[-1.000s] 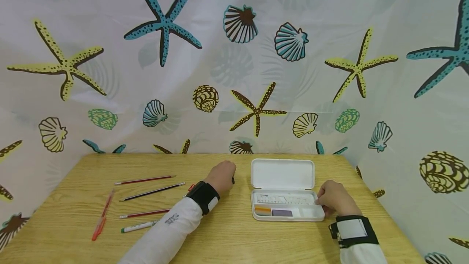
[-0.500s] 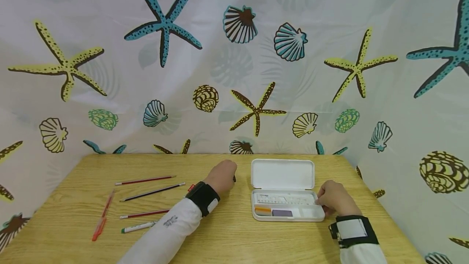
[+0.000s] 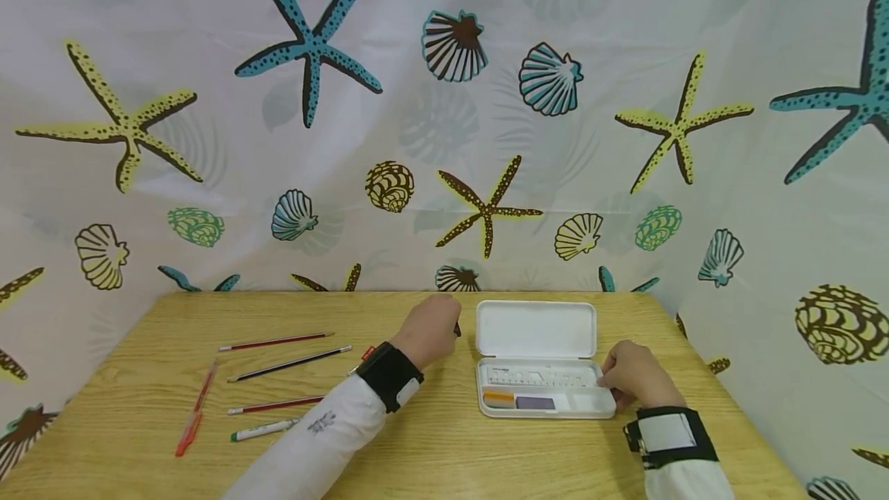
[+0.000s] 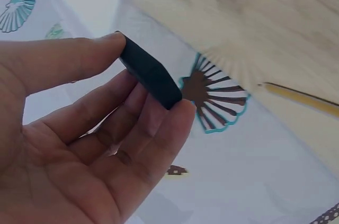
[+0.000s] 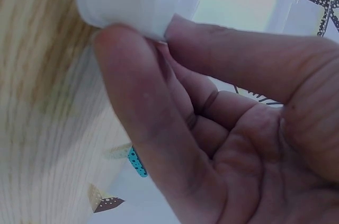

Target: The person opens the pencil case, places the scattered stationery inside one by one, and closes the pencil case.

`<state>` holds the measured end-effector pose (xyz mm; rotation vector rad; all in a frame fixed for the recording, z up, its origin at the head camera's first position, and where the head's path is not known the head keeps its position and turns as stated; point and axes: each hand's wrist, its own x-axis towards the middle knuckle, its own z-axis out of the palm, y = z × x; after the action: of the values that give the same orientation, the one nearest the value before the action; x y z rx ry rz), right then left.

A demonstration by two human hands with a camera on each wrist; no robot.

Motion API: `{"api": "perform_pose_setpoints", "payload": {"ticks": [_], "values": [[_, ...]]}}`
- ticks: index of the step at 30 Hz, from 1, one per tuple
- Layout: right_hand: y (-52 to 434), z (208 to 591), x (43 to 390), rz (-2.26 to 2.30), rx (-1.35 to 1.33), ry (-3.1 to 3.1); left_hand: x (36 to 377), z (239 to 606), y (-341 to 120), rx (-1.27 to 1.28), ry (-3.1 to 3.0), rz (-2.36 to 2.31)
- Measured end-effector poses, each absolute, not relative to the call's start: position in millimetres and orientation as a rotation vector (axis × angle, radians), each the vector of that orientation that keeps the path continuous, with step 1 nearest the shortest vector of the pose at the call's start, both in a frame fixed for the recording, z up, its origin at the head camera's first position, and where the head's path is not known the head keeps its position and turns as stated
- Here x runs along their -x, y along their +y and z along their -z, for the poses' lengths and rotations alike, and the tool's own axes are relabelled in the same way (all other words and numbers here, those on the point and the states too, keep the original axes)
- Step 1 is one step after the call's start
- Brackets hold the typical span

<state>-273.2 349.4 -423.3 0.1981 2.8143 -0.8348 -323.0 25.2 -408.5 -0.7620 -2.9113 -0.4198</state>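
Observation:
My left hand (image 3: 425, 330) is raised over the middle of the table, left of the pencil case. Between thumb and fingertips it pinches a small dark block (image 4: 151, 73) with slanted sides, whose kind I cannot tell. An open white pencil case (image 3: 586, 403) lies on the table with its lid (image 3: 536, 329) tipped back. In it are a clear ruler (image 3: 531, 378), an orange-and-white eraser (image 3: 498, 400) and a purple block (image 3: 535, 403). At the case's right end my right hand (image 3: 639, 375) pinches the wall (image 5: 124, 1) between thumb and index finger.
On the left of the wooden table (image 3: 444, 454) lie several pencils, including a dark one (image 3: 292, 363) and a red one (image 3: 276, 342). A red pen (image 3: 196, 407) and a green-tipped white marker (image 3: 264, 430) lie near them. A patterned cloth (image 3: 417, 122) hangs behind.
My left hand has moved slightly right and away from me, toward the pencil case, with the dark block. My right hand stays at the case's end.

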Motion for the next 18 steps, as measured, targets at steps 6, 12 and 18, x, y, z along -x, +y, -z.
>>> {"api": "perform_pose_setpoints", "payload": {"ticks": [6, 12, 18], "values": [[349.2, 424.0, 273.0, 0.843, -0.209, 2.814, 312.9, 393.6, 35.4, 0.817, -2.830, 0.439], [347.7, 423.1, 272.9, 0.842, -0.215, 2.817, 303.0, 383.3, 47.6, 0.931, -2.742, 0.495], [347.9, 422.8, 272.6, 0.848, -0.222, 2.813, 295.3, 383.2, 61.5, 1.029, -2.723, 0.590]]}}
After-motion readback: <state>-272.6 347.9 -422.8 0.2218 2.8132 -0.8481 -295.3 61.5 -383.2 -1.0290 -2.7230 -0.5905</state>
